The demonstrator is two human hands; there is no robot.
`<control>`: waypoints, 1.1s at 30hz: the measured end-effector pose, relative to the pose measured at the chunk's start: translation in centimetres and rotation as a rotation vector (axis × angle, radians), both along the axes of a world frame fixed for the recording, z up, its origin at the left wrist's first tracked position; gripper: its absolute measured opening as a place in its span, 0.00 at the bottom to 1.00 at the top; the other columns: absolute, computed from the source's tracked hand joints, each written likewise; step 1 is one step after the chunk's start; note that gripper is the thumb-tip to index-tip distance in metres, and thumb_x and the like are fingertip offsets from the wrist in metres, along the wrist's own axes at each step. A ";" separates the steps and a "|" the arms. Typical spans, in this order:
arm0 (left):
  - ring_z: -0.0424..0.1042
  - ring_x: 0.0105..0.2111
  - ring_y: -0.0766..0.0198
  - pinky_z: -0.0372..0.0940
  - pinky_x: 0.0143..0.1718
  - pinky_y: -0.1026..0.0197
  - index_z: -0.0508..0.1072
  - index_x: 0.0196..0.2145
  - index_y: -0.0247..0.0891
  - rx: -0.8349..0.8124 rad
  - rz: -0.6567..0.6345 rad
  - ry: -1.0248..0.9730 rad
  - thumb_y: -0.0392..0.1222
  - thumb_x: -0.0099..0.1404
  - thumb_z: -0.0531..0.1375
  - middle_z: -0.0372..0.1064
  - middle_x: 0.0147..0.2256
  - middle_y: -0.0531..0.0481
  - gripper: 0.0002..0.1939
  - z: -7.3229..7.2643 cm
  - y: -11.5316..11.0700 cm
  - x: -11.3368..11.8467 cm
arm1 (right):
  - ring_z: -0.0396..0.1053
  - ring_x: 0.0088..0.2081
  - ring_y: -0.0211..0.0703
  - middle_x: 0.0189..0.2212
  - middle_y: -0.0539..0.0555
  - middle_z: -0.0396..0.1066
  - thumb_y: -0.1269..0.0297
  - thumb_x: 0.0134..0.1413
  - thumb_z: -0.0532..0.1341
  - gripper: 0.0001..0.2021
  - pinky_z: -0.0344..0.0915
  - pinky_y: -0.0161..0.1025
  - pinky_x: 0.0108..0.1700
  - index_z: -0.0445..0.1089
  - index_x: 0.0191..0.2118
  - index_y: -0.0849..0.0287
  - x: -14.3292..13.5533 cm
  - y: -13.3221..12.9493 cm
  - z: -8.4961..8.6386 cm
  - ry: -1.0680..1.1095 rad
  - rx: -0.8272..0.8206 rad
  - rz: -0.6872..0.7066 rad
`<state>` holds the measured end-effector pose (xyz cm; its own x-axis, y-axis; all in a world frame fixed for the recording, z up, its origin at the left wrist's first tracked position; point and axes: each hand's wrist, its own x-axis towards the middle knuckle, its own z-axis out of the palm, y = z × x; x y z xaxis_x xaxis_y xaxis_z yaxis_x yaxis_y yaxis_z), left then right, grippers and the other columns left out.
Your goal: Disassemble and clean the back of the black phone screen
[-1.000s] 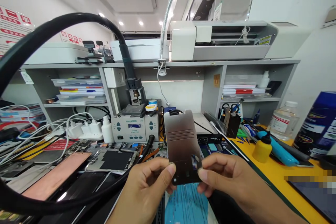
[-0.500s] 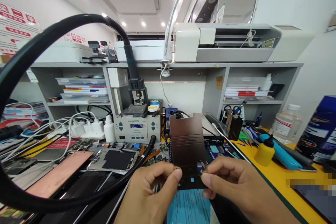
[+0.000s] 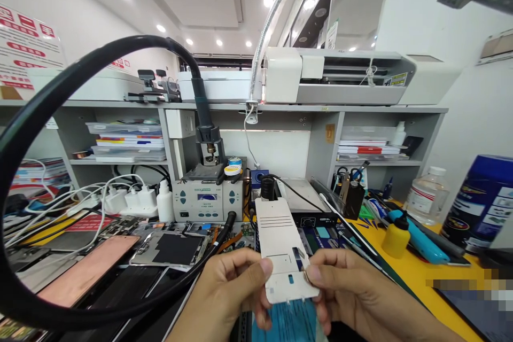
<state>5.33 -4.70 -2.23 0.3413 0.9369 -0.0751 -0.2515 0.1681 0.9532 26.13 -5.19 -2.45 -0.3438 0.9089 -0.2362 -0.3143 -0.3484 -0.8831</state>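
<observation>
A thin, flat metal phone plate (image 3: pixel 278 240) with cutouts and several fine parallel lines is held up in front of me, its surface pale and bright. My left hand (image 3: pixel 236 283) pinches its left edge, thumb in front and fingers behind. On the right edge, near the larger slot, my right hand (image 3: pixel 340 283) grips it between thumb and fingers. Under the plate lies a blue pad with dark streaks (image 3: pixel 280 326), partly hidden by my hands.
A thick black hose (image 3: pixel 92 48) loops across the left side from the hot-air station (image 3: pixel 208 197). Phone parts and a copper-coloured plate (image 3: pixel 92 267) spread left. At right stand a yellow bottle (image 3: pixel 396 238), a clear bottle (image 3: pixel 427 195) and a blue can (image 3: pixel 481 203).
The plate has tilted back, its face turning from dark brown to pale, and its top edge is lower. Both hands still grip its sides. The camera view has shifted slightly.
</observation>
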 end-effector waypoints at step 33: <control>0.65 0.15 0.70 0.60 0.20 0.66 0.76 0.29 0.35 0.095 -0.020 0.027 0.58 0.57 0.67 0.66 0.18 0.54 0.21 -1.5 1.4 -0.1 | 0.72 0.20 0.36 0.22 0.51 0.75 0.63 0.42 0.76 0.15 0.69 0.33 0.24 0.71 0.30 0.63 0.6 0.1 0.1 0.061 0.120 0.071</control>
<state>5.23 -3.33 -3.78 0.3587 0.9334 0.0045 -0.2231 0.0810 0.9714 26.74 -5.11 -2.34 -0.4189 0.9020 -0.1041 -0.3474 -0.2651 -0.8995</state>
